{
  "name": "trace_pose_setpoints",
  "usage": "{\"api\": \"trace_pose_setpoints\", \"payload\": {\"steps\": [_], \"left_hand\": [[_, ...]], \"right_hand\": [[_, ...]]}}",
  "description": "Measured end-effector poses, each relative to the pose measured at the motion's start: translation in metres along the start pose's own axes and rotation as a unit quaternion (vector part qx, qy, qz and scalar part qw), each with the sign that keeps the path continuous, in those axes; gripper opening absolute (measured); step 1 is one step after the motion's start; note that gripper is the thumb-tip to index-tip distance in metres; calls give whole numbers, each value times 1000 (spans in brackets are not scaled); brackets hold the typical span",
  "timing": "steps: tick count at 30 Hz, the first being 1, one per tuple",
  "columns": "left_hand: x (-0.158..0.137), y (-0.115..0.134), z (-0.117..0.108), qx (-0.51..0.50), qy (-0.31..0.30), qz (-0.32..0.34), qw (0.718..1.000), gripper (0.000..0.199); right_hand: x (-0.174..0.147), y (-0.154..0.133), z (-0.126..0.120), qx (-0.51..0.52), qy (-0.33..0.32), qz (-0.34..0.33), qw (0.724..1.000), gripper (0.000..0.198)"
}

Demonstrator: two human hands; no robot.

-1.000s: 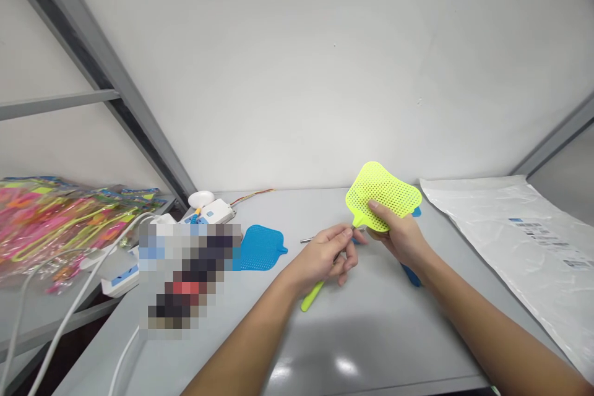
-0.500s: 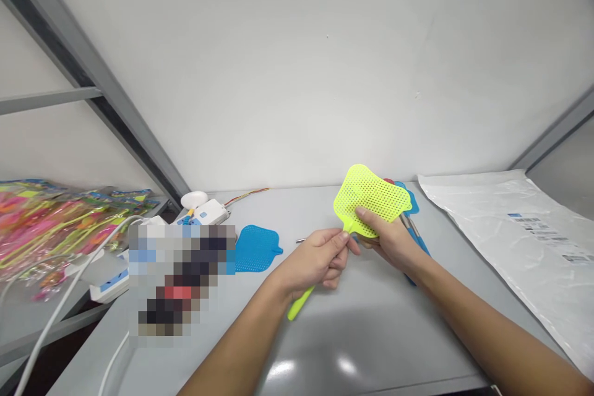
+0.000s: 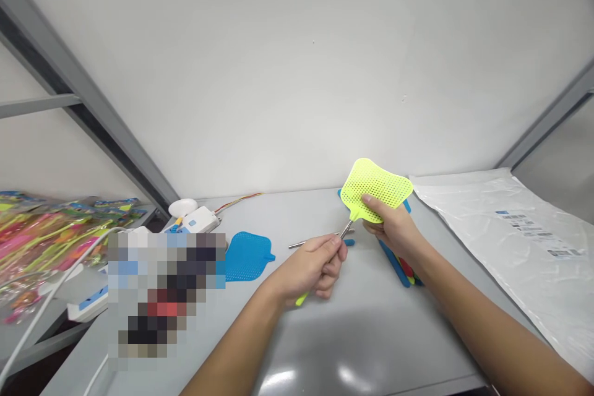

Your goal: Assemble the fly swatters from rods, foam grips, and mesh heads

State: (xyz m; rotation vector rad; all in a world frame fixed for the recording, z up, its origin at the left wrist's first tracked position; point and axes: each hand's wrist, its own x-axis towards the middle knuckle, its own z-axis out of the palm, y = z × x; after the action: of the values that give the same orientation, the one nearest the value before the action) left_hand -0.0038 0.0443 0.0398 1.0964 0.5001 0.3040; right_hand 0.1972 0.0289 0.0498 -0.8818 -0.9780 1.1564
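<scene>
Between my hands, over the grey table, is a yellow-green fly swatter with a perforated head. My right hand pinches the head, thumb on top and fingers underneath. Closed around the handle is my left hand, and the yellow-green handle end pokes out below it. A short length of metal rod shows between that hand and the head. Left of my hands lies a loose blue swatter head. A thin metal rod with a blue handle rests behind my left hand, partly hidden.
Several swatters with blue, red and green handles lie partly under my right forearm. A large white plastic package covers the right side. On the left are a pixelated patch, white power adapters, cables and bagged colourful items.
My hands have drawn slightly apart, and metal rod now shows between the swatter's head and my left hand. Less of the handle end sticks out below. The view has shifted a little.
</scene>
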Motion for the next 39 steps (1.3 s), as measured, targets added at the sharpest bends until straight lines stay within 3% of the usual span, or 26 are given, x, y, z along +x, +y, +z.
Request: {"api": "trace_pose_setpoints", "payload": {"steps": [8,12,16,26,32,39], "left_hand": [[-3,5,0,0,-3,-17,1000,34],[-1,5,0,-12,6,2,1000,33],[-1,4,-2,-15,4,4,1000,31],[0,1,-4,1,29,-17,999,35],[2,-2,2,3,15,9,1000,36],[5,1,1,-8,-6,4,1000,30]], "right_hand": [[-5,-2,9,-11,-45,9,999,29],[-9,7,17,-43,-60,36,997,22],[-13,16,23,-68,-66,28,995,29],[-9,13,16,-127,-89,55,986,34],[-13,11,21,-179,-154,48,971,40],[-15,10,25,-172,-120,10,978,28]]}}
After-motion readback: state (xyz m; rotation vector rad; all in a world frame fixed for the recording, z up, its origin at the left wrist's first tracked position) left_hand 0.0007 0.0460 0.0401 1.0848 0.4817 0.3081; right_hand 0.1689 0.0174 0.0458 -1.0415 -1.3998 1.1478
